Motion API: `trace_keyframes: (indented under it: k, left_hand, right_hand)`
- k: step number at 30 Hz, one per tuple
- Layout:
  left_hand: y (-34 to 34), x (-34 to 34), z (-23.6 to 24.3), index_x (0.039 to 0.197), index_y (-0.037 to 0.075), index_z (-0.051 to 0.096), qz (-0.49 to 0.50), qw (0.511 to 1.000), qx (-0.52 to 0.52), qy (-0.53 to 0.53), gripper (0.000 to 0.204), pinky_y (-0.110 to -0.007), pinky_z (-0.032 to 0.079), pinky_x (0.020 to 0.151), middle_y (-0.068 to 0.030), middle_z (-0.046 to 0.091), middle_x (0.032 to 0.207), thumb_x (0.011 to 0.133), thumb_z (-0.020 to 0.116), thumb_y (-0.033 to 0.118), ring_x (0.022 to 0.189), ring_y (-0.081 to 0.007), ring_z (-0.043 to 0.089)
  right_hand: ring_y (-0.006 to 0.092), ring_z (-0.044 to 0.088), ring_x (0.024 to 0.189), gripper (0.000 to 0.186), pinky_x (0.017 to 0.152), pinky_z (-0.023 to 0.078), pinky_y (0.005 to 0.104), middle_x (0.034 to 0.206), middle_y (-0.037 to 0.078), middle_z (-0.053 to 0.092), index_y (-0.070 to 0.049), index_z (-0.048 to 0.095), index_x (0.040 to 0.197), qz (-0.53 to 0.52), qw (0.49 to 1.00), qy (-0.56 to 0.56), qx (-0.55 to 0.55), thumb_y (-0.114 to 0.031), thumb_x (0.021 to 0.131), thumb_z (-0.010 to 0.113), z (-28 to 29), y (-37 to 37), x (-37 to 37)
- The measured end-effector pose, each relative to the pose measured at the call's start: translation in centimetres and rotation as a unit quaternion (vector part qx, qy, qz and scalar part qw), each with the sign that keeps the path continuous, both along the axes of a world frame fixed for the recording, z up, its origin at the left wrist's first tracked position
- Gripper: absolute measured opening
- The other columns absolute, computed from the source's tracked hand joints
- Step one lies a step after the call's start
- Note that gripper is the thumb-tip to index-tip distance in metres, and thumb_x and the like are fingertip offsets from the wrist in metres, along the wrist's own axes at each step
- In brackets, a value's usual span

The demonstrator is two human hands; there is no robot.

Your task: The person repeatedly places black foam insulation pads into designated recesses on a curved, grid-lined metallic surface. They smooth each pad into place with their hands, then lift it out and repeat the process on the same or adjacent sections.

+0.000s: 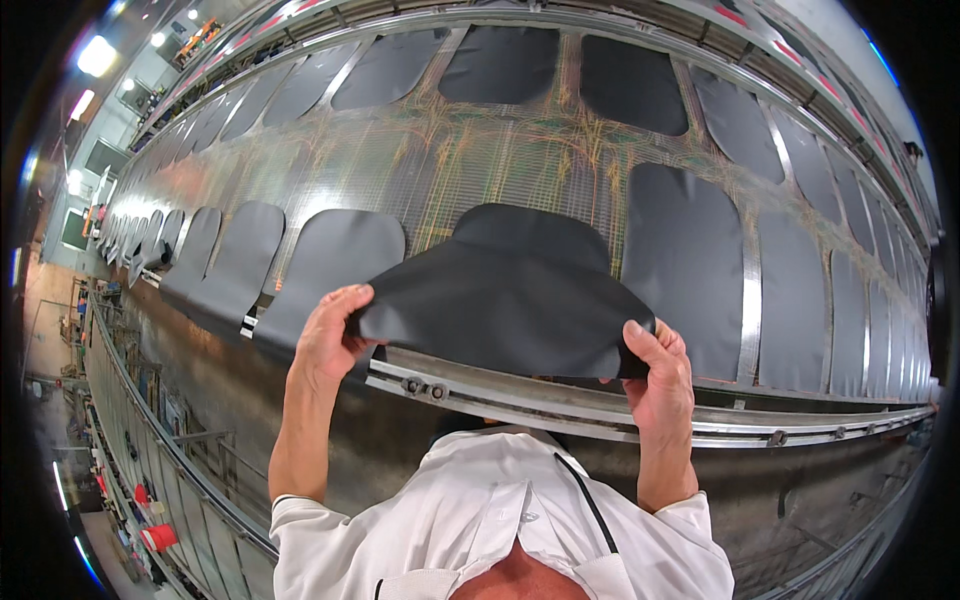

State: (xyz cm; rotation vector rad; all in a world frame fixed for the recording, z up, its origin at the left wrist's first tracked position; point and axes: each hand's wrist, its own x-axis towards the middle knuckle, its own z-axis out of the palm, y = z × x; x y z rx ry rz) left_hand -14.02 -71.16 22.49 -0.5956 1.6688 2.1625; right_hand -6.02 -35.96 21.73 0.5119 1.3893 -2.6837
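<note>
A black, flexible sheet panel with rounded corners (500,300) lies between my hands, its near edge lifted at the table's front rail. My left hand (335,325) pinches its left corner, thumb on top and fingers beneath. At the right corner my right hand (660,355) grips the sheet in the same way. The far part of the panel rests on the table, with a fold across it. To its left lies another dark panel (345,255), and to its right a long dark panel (685,260).
The long table (450,160) has a scored, stained surface and carries several black panels in two rows. A metal rail (540,400) runs along its near edge. A railing (170,430) stands at the left, beyond a walkway. Red items (158,537) sit at the lower left.
</note>
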Motion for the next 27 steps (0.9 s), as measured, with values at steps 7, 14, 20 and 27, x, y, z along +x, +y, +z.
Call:
trace_keyframes:
  k: [7, 14, 20, 27]
  left_hand:
    - [3.0, -8.6, 3.6, 0.093, 0.006, 0.065, 0.073, 0.996, 0.041, 0.037, 0.012, -0.029, 0.059, 0.054, -0.0046, 0.067, 0.086, 0.087, 0.071, 0.015, 0.069, -0.0148, 0.067]
    - [3.6, -21.0, 4.6, 0.088, -0.004, 0.059, -0.011, 0.981, 0.166, 0.099, 0.016, -0.023, 0.059, 0.054, -0.0159, 0.066, 0.083, 0.089, 0.069, 0.009, 0.072, -0.0258, 0.069]
    - [1.8, -34.2, 10.8, 0.11, -0.014, 0.059, -0.186, 0.864, 0.29, 0.368, 0.026, -0.033, 0.056, 0.093, -0.0256, 0.064, 0.113, 0.093, 0.06, 0.006, 0.111, -0.0331, 0.063]
    - [2.4, -31.3, 11.0, 0.121, -0.003, 0.059, -0.228, 0.91, 0.086, 0.337, 0.038, -0.038, 0.058, 0.087, -0.0152, 0.066, 0.115, 0.099, 0.054, 0.028, 0.107, -0.0292, 0.066]
  right_hand:
    - [0.0159, 0.065, 0.059, 0.014, 0.052, 0.054, 0.0289, 0.077, 0.008, 0.069, -0.004, 0.061, 0.084, -0.084, 0.996, 0.036, -0.002, -0.015, 0.092, 0.064, 4.0, 1.3, -6.7]
    - [0.0214, 0.059, 0.06, 0.012, 0.056, 0.053, 0.0376, 0.08, 0.01, 0.063, -0.003, 0.063, 0.089, -0.201, 0.977, 0.066, 0.008, -0.013, 0.088, 0.07, 6.5, 1.5, -16.1]
    - [0.0286, 0.069, 0.085, 0.022, 0.078, 0.061, 0.0417, 0.093, 0.013, 0.065, 0.006, 0.06, 0.102, -0.239, 0.936, 0.222, 0.133, -0.002, 0.084, 0.071, 16.2, 7.7, -27.0]
    - [0.0255, 0.068, 0.083, 0.021, 0.079, 0.062, 0.0395, 0.093, 0.012, 0.065, 0.004, 0.061, 0.101, -0.221, 0.937, 0.207, 0.173, -0.007, 0.086, 0.071, 12.5, 7.7, -28.9]
